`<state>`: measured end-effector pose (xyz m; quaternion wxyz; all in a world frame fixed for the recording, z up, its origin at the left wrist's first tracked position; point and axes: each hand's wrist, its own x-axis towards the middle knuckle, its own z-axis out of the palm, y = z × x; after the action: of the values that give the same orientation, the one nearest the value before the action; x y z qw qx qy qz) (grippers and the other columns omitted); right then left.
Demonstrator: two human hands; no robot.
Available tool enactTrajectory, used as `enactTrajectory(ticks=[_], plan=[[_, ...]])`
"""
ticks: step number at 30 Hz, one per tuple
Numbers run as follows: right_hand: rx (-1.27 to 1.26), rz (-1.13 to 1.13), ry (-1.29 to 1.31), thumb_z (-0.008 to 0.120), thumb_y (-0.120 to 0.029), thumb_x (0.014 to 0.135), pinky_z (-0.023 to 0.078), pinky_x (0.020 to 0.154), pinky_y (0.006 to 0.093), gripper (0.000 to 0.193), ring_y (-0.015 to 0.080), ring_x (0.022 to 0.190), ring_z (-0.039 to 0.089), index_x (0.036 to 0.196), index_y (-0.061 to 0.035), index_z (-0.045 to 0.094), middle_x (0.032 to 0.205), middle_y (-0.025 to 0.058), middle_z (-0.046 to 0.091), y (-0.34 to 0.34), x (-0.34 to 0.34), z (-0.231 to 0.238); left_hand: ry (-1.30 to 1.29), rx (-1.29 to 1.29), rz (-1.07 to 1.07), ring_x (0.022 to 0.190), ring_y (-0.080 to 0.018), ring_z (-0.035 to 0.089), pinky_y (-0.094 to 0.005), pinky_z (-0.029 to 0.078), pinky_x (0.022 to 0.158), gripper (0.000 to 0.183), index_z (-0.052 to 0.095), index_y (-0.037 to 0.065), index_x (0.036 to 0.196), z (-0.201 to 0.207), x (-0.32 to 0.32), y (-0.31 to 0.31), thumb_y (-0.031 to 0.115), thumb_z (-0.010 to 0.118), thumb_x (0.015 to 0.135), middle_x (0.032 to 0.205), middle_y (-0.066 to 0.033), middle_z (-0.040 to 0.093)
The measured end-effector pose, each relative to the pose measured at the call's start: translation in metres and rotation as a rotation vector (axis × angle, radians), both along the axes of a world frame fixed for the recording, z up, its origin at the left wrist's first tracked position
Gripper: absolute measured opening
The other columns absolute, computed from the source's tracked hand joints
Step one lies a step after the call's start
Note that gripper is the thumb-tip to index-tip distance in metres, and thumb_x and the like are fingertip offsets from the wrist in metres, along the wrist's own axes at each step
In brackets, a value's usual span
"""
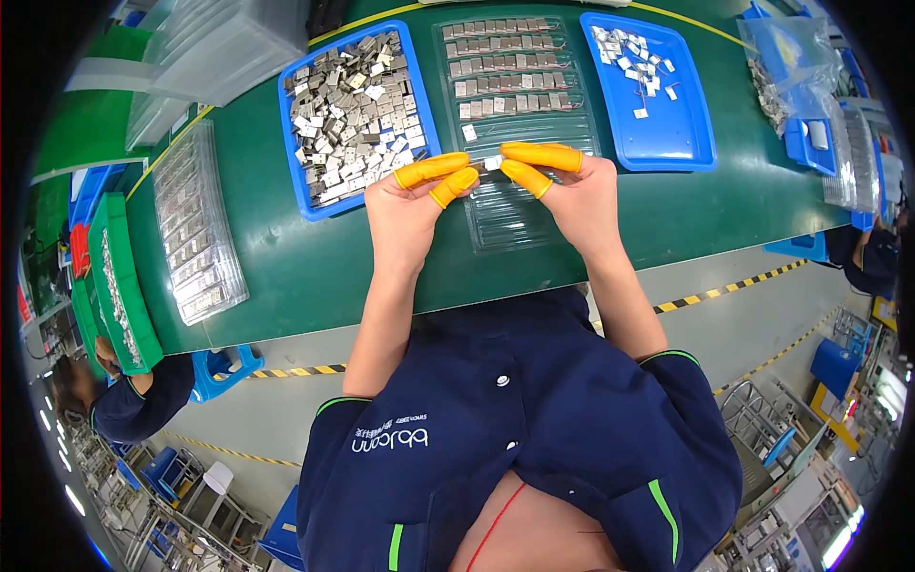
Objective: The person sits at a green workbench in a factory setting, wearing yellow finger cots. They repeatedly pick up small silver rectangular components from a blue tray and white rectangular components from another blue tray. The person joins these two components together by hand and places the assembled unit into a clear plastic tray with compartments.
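My left hand (408, 205) and my right hand (583, 195) meet over the clear ribbed tray (515, 214), with yellow finger cots on the thumbs and index fingers. Between the fingertips is a small white and silver metal part (492, 164). The right thumb and index finger pinch its right side. On its left, my left thumb and index finger are pinched together around something too small to make out. Rows of small metal parts (505, 83) fill the tray's far half, and one lone part (468, 132) lies nearer, just beyond my left fingertips.
A blue bin (297, 181) heaped with metal pieces stands left, and another blue bin (667, 143) with scattered small white parts right. Farther left lie a filled clear tray (198, 224) and a green bin (143, 329). Other people's arms (143, 386) show at the left.
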<state>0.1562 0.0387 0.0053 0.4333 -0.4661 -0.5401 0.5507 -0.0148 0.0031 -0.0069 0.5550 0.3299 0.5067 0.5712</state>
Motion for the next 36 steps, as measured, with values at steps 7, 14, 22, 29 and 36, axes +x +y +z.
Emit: enactTrajectory(ticks=[7,14,22,29,36], plan=[[-0.184,0.196,0.144,0.070,-0.003,0.074,0.049,0.077,0.0253,0.019,0.0130,0.084,0.063,0.093,0.0019,0.068,0.090,0.0080,0.068,0.001,0.010,0.004,-0.101,0.016,-0.184,0.075,-0.0200,0.066,-0.0287,0.054,0.072,0.022,0.063,-0.009,0.096,0.005,-0.007,-0.004,-0.004,0.067,0.076,0.087,-0.0159,0.066],[-0.459,0.312,0.375,0.071,-0.002,0.073,0.049,0.075,0.0248,0.019,0.0126,0.080,0.062,0.091,0.0019,0.067,0.086,0.0071,0.066,-0.005,0.011,-0.003,-0.279,-0.016,-0.323,0.073,-0.0184,0.065,-0.0277,0.053,0.069,0.021,0.063,-0.006,0.096,0.003,-0.009,-0.008,0.001,0.068,0.077,0.084,-0.0140,0.066],[-0.172,0.208,0.088,0.071,-0.006,0.075,0.049,0.076,0.0242,0.016,0.0112,0.083,0.061,0.089,0.0012,0.068,0.086,0.0048,0.066,0.000,-0.007,0.010,-0.242,-0.010,-0.081,0.078,-0.0190,0.065,-0.0278,0.052,0.073,0.024,0.062,-0.005,0.102,-0.005,-0.004,-0.015,0.003,0.066,0.080,0.090,-0.0129,0.066],[0.753,-0.011,-0.722,0.073,-0.012,0.065,0.045,0.076,0.0330,0.016,0.0226,0.079,0.057,0.080,-0.0068,0.072,0.080,0.0055,0.064,0.043,-0.012,-0.020,0.482,0.063,0.325,0.076,-0.0105,0.060,-0.0229,0.048,0.069,0.018,0.070,0.003,0.093,-0.009,-0.036,-0.011,0.003,0.070,0.075,0.088,-0.0065,0.068],[0.827,0.064,-0.826,0.071,-0.015,0.067,0.041,0.082,0.0350,0.015,0.0226,0.081,0.056,0.080,-0.0086,0.072,0.080,0.0043,0.064,0.047,-0.012,-0.041,1.018,0.162,0.187,0.078,-0.0219,0.057,-0.0311,0.046,0.071,0.021,0.071,0.006,0.088,-0.005,-0.061,-0.003,0.009,0.074,0.067,0.077,-0.0101,0.066]])
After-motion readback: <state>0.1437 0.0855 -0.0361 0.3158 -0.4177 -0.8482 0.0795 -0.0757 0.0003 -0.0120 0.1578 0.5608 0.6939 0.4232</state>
